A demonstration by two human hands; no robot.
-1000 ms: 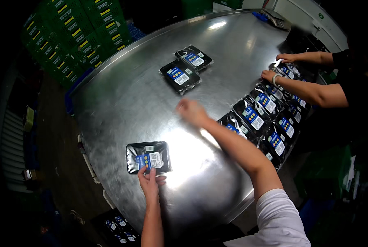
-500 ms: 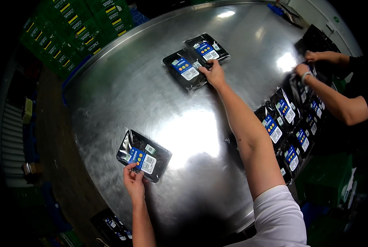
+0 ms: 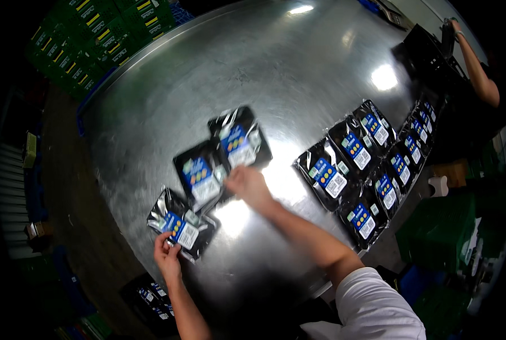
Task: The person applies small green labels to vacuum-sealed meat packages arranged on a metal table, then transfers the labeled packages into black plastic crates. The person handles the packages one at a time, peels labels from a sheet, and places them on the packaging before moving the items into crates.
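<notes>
Three black film-wrapped trays with blue-and-white labels lie close together in front of me. My left hand pinches the near edge of the lowest wrapped tray, thumb on top. My right hand, smeared by motion, grips the near corners of two others: the middle wrapped tray and the far wrapped tray. Those two are blurred too, and the middle one's near end meets or overlaps the tray at my left hand. Which fingers lie under the trays is hidden.
A shiny metal table carries rows of similar wrapped trays on the right. Beyond them a co-worker's arm reaches to a black crate. Green crates are stacked at the far left. More labelled packs sit low beside the table.
My right hand has drawn two trays nearer and leftward, up to the tray at my left hand. The co-worker's hands have left the rows, one now raised at the black crate.
</notes>
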